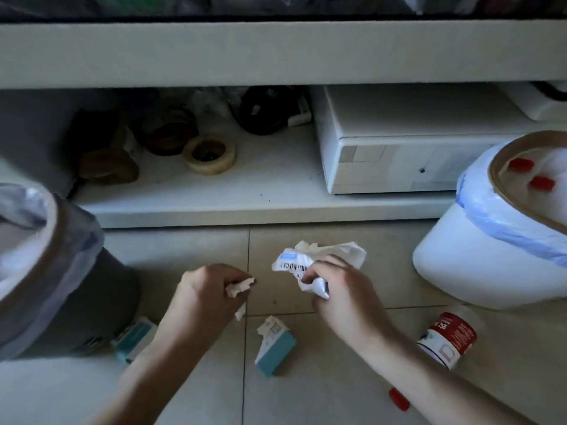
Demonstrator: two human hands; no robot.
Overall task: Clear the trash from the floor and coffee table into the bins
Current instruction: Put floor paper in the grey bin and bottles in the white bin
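Frame centre: the left hand (208,289) pinches a paper scrap (240,286); the right hand (337,286) grips crumpled paper (319,259). Each should stay firmly clenched until over a bin's (478,265) rim.

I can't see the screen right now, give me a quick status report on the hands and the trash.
Left hand pinches a paper scrap; right hand grips crumpled barcode paper. Teal carton and bottle on floor. Nothing blocking.

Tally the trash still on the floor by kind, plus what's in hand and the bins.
Teal cartons on floor: 2
Bottles on floor: 1
Loose red caps on floor: 1
Crumpled paper in hands: 2, left hand, right hand
Bins: 2, grey, white
Total: 8
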